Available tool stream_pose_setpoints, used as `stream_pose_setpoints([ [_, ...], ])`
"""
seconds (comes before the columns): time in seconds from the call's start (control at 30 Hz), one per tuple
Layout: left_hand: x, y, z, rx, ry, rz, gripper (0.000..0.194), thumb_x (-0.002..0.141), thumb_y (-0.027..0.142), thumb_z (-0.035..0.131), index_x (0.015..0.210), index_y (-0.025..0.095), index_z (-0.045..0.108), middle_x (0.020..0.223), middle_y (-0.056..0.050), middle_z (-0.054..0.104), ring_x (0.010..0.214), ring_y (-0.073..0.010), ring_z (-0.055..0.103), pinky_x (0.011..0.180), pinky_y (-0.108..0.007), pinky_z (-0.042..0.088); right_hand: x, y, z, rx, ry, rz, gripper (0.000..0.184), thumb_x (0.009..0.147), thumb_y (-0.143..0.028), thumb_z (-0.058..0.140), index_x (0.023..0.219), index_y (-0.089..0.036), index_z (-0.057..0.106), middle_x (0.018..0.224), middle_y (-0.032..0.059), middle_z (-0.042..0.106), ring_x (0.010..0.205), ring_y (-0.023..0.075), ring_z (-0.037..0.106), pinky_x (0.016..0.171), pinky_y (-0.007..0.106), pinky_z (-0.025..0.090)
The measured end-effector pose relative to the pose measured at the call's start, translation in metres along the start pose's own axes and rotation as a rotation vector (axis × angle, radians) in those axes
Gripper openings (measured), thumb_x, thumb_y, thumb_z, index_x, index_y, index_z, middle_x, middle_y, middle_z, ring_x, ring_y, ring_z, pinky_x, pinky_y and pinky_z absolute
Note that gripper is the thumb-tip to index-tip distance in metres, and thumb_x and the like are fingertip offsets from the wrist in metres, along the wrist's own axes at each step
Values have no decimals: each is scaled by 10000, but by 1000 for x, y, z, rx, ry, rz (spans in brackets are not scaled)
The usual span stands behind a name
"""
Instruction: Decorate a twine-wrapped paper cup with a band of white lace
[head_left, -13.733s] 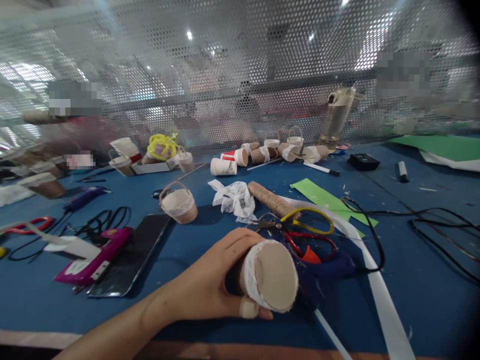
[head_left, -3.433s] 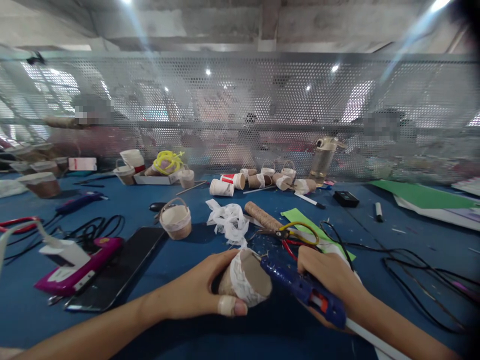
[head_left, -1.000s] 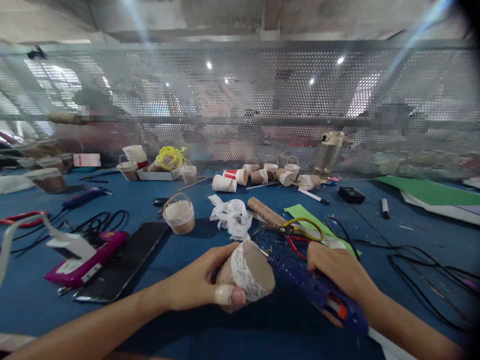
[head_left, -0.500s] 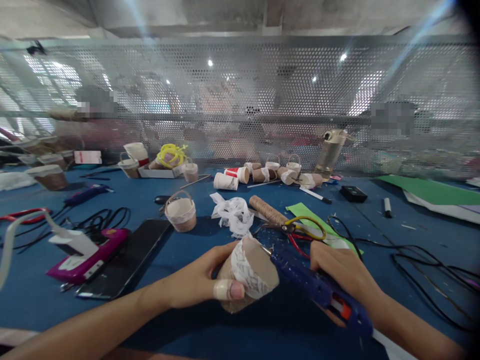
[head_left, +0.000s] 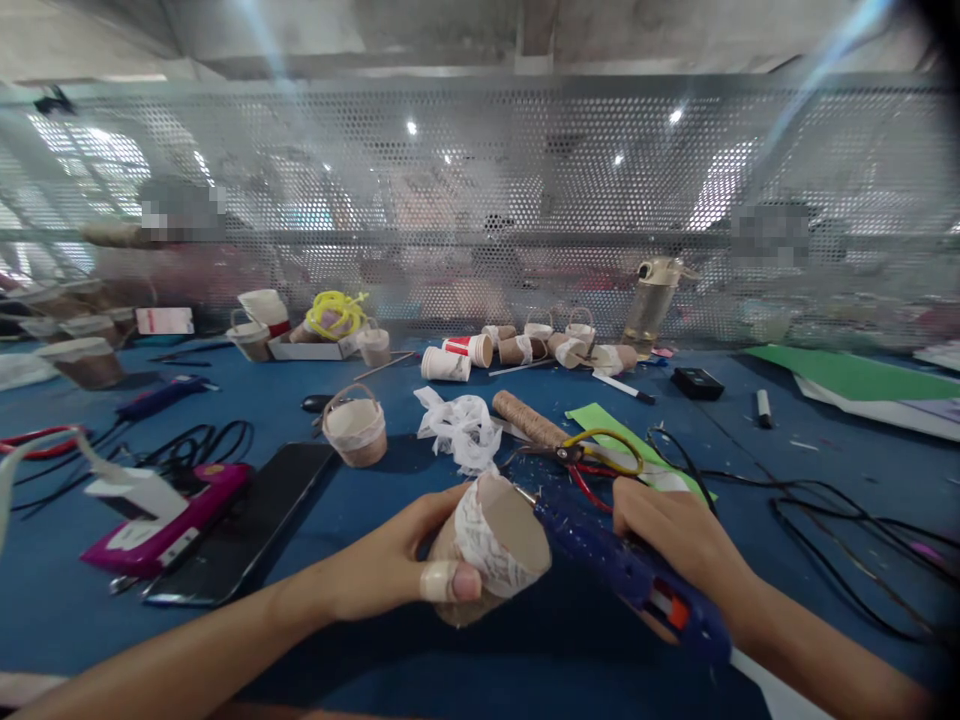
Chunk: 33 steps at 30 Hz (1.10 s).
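My left hand (head_left: 427, 560) is closed around a twine-wrapped paper cup (head_left: 480, 590), which has white lace round its rim and lies tilted with its mouth to the right. A bandage wraps the thumb. In my right hand (head_left: 667, 530) is a blue hot glue gun (head_left: 622, 565), its metal nozzle at the upper rim of the cup. Just beyond the cup lies a crumpled length of white lace (head_left: 461, 430). A finished-looking little basket (head_left: 358, 432) with a twine handle stands to the left of it.
Scissors (head_left: 570, 453) lie by a twine roll (head_left: 529, 418) and green paper (head_left: 622, 440). At left are a phone (head_left: 247, 525), a purple power strip (head_left: 169, 520) and another glue gun (head_left: 161, 398). Cables (head_left: 832, 500) curl at right. Cups, small baskets and a bottle (head_left: 651, 300) line the back.
The whole view has shifted slightly, so things appear a little further left. Both hands keep their holds, and the glue gun's nozzle stays at the cup's rim.
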<state>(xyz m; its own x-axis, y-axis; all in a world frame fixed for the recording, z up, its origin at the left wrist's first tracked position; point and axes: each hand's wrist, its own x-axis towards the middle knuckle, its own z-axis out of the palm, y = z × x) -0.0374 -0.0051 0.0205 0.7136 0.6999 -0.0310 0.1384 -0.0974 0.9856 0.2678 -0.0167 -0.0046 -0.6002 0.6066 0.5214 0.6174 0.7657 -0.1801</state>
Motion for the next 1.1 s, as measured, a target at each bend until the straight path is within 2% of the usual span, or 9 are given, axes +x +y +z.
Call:
stream_pose_setpoints([
  [0.27,1,0,-1,-11,-9,10,851,756,663,764,1409,155,562,1224,-121,702,1157,-334,612,1010,-420,499,0,2,1,44,31,-40,211,770,-232,523,839,-259,325,729,-26,517,573,154,450,547,304,246],
  [0.4,1,0,-4,10,-24,32,865,774,669,747,1436,154,536,1233,-128,694,1177,-338,603,1046,-448,479,-1,1,0,65,-5,-18,187,802,-250,515,842,-260,332,734,-22,520,578,161,459,548,309,249],
  [0.53,-1,1,-4,30,-18,42,803,799,635,746,1423,168,554,1279,-127,674,1162,-329,610,1010,-419,502,-2,1,0,65,-23,-14,190,796,-248,521,857,-262,341,747,-24,524,577,160,457,553,311,255],
  [0.83,1,4,-2,89,-21,91,751,822,567,762,1429,178,552,1295,-109,671,1185,-325,606,1034,-411,494,0,0,1,43,59,-45,159,806,-250,495,841,-257,340,713,-35,504,551,146,451,538,301,243],
  [1.0,2,1,-1,123,-30,118,754,813,549,774,1424,166,553,1306,-120,668,1159,-323,621,998,-404,518,-1,0,1,28,2,-14,178,777,-267,515,830,-255,345,720,-32,523,567,144,465,541,284,274],
  [1.1,3,1,-1,129,-23,120,765,816,565,766,1432,168,547,1332,-124,656,1177,-330,613,1012,-412,513,-1,2,2,15,25,-31,182,789,-265,514,835,-255,337,719,-34,512,562,144,456,539,289,262],
])
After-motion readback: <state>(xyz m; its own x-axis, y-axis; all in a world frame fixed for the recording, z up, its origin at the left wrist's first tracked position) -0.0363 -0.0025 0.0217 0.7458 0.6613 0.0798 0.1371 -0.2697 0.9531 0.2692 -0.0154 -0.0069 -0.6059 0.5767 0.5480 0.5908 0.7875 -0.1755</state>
